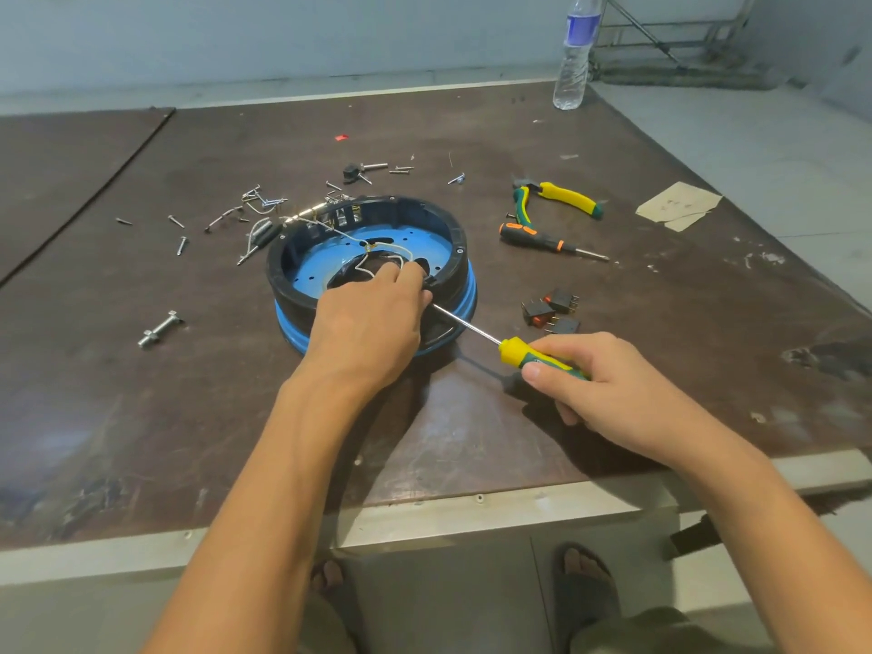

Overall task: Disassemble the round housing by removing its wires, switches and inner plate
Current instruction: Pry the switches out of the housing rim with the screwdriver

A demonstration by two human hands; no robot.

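Black round housing (460,228): mid-table, open side up, blue inner plate (306,271) still inside
Left hand (373,318): reaches over the near rim, fingers curled round thin white wires (377,264)
Right hand (608,384): grips a yellow-green screwdriver (528,354), shaft against the housing's near-right rim
Switches (552,311): 3, on the table (660,299) right of the housing
Screws (226,219): scattered behind-left
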